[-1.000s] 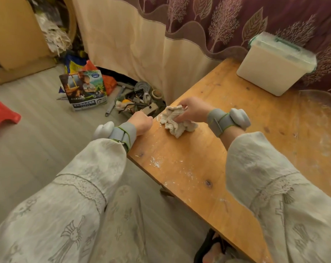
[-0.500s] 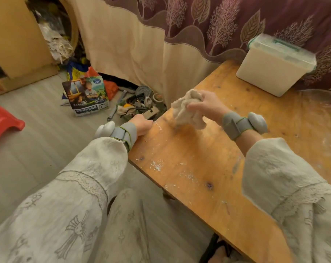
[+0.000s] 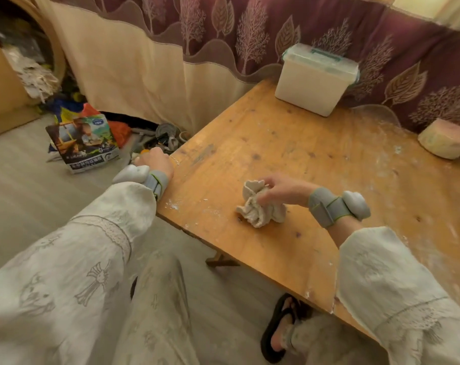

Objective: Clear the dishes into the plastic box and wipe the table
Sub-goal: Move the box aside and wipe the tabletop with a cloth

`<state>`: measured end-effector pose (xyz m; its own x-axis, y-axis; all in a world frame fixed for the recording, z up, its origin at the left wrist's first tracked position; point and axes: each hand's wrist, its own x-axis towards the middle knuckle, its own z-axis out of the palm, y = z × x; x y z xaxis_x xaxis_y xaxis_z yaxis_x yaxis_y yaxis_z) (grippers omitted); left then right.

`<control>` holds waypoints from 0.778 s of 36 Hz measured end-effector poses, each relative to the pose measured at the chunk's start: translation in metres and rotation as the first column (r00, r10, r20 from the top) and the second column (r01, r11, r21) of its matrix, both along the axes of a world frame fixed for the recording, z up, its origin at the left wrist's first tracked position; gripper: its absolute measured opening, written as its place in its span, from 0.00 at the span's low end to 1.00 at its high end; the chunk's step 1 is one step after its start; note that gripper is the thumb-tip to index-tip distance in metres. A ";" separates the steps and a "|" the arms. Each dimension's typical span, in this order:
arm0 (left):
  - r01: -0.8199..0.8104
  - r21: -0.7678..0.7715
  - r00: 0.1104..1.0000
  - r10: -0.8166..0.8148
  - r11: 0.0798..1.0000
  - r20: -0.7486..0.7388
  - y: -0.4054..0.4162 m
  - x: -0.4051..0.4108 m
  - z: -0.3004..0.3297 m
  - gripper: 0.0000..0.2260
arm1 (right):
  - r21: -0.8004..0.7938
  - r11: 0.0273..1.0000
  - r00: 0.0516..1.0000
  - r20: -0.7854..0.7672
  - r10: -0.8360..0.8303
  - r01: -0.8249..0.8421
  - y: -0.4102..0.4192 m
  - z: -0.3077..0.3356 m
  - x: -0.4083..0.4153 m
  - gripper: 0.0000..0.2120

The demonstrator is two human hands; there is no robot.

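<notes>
1. Half a second ago the right hand [image 3: 281, 189] held the cloth [image 3: 260, 206] lifted near the counter's far-left corner; now the cloth is down on the wooden counter [image 3: 276, 143], nearer the front edge and further right, with the fingers curled over its top and gripping it.
2. The left hand [image 3: 155, 160] stays at the counter's left corner, its fingers curled over the edge; how firmly it grips cannot be told.
3. The view has swung right, so a round pinkish object [image 3: 446, 140] on the counter's far right, beside the curtain [image 3: 197, 61], now shows.
4. The plastic box [image 3: 316, 77] stands at the far edge of the counter against the curtain, lid on, well apart from the cloth.
5. On the floor [image 3: 39, 201] left of the counter lie a printed bag [image 3: 84, 143] and a heap of tools [image 3: 160, 138]. A foot in a black sandal [image 3: 279, 330] shows under the counter's front edge.
6. Nothing lies between the cloth and the box; white powdery smears cover the counter's right side and speckle the front-left edge near the left wrist.
7. The cloth is off-white, crumpled into a loose wad, with folds spilling out below and to the left of the fingers.
</notes>
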<state>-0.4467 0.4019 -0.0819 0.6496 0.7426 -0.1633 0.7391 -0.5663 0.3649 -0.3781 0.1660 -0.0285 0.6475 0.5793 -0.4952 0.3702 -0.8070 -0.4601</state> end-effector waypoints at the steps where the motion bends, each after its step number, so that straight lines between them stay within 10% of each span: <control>1: 0.004 0.049 1.000 -0.003 0.999 -0.022 0.002 -0.002 -0.001 0.14 | -0.010 1.000 1.000 -0.014 0.012 -0.012 -0.001 0.001 -0.001 0.16; 5: 0.038 0.111 0.994 -0.026 0.993 -0.103 -0.002 -0.012 0.000 0.14 | -0.073 0.993 0.994 -0.058 0.089 -0.093 -0.018 0.006 -0.014 0.05; 10: 0.038 0.027 0.997 -0.036 0.999 -0.069 0.000 -0.019 0.005 0.14 | -0.154 0.961 0.969 0.057 0.242 -0.231 -0.002 0.007 -0.030 0.24; 18: 0.090 -0.236 0.992 -0.065 0.968 0.110 0.030 -0.033 0.005 0.18 | -0.093 0.938 0.937 0.076 0.340 -0.333 0.076 0.001 -0.029 0.29; 28: 0.068 -0.669 0.968 0.115 0.740 0.225 0.068 -0.047 -0.010 0.08 | 0.063 0.968 0.959 0.163 0.231 -0.243 0.187 -0.014 0.008 0.11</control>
<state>-0.4934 0.4694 -0.0921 0.7185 0.5156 -0.4668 0.5882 -0.0924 0.8034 -0.3699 0.3531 -0.0421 0.5513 0.7593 -0.3457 0.6174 -0.6500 -0.4431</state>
